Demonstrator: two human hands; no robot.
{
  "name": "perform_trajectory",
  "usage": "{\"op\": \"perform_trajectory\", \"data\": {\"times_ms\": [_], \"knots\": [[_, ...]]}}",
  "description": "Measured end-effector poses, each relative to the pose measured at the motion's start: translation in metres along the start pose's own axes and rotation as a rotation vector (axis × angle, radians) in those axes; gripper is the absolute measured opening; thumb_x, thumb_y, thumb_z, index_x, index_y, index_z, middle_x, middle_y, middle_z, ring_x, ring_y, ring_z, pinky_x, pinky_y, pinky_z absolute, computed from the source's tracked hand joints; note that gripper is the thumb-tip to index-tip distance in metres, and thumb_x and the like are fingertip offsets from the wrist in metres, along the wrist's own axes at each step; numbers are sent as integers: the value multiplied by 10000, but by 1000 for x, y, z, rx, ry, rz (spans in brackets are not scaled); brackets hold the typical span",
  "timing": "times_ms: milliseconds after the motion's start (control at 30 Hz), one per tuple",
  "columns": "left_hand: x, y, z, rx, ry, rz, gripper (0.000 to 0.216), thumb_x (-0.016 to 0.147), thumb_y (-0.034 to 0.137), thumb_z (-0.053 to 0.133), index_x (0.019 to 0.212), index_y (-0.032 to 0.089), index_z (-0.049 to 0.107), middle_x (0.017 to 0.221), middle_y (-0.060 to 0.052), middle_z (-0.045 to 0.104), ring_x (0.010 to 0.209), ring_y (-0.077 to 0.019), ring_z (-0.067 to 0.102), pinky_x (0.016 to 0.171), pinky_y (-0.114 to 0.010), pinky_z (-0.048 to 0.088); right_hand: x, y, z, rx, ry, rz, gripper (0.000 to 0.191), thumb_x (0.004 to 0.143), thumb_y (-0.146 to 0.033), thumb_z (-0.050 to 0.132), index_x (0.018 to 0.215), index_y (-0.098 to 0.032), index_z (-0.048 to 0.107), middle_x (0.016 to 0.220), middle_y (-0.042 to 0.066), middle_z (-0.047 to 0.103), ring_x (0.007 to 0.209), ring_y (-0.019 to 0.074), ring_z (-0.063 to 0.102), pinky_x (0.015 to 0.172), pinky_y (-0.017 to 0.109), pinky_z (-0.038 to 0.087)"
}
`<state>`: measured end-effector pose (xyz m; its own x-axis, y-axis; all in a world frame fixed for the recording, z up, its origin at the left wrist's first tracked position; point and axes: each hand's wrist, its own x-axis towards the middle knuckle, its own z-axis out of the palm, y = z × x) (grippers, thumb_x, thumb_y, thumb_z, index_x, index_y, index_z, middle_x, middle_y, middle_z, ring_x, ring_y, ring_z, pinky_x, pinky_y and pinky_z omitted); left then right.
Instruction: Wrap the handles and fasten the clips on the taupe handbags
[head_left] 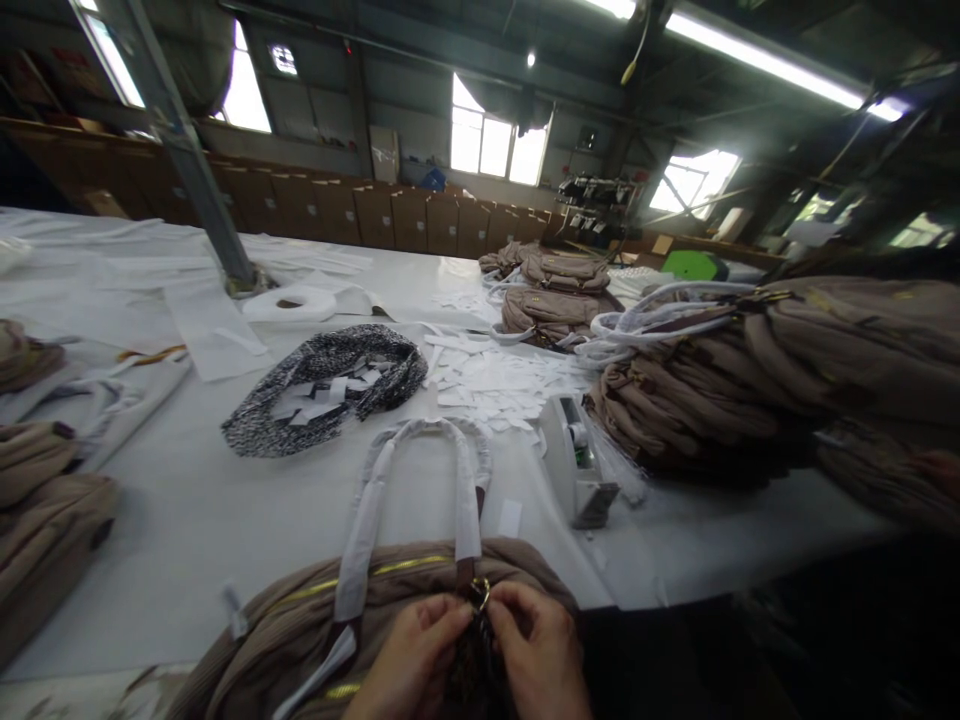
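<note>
left hand (411, 655) and right hand (536, 650), both cut off by the bottom edge, pinching a gold ring (479, 592) on the tan handbag (300, 625) at the near table edge. hidden beneath the fingers: whatever dark piece hangs from it. farther right, tape dispenser (574, 470), blurred bag stack (750, 380).

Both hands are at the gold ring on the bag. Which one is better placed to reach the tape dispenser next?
Right, probably: the tape dispenser stands ahead on the right, nearer the right hand than the left hand.

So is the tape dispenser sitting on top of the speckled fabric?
No, the tape dispenser stands on the bare white table, well to the right of the speckled fabric.
</note>
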<state>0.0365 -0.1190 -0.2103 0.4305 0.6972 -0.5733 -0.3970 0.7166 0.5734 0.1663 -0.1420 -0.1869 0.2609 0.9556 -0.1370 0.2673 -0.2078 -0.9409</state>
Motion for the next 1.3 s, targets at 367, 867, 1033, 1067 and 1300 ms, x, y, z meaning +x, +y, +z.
{"op": "perform_trajectory", "data": {"times_ms": [367,867,1033,1067,1300], "knots": [[6,-2,-2,502,71,299,405,648,524,687,638,143,552,578,24,545,545,-120,457,539,-227,334,8,1,-8,123,-48,70,215,709,-224,605,897,-167,692,679,34,686,570,176,622,557,263,500],[-8,41,3,1091,129,622,309,846,377,520,1103,260,644,1065,-48,698,1014,-247,607,885,-284,405,7,24,19,557,71,96,370,644,-317,734,940,-147,590,653,20,684,548,137,609,507,200,463],[-2,52,16,1219,27,644,229,863,338,506,838,231,707,796,-28,722,782,-214,648,737,-244,440,6,25,19,404,93,-15,316,718,-320,670,972,-138,621,849,99,720,764,223,680,729,301,534],[-1,52,17,1224,27,661,245,870,330,494,798,220,700,763,-28,711,748,-205,641,715,-240,437,6,24,17,361,94,-39,296,736,-323,653,967,-140,636,863,103,720,778,228,681,739,302,535],[-2,50,20,990,-4,661,229,848,356,544,788,184,682,766,-26,695,759,-192,618,707,-228,445,4,-11,-8,61,72,-224,169,789,-298,616,873,-215,737,928,68,723,886,231,652,811,274,501]]}}
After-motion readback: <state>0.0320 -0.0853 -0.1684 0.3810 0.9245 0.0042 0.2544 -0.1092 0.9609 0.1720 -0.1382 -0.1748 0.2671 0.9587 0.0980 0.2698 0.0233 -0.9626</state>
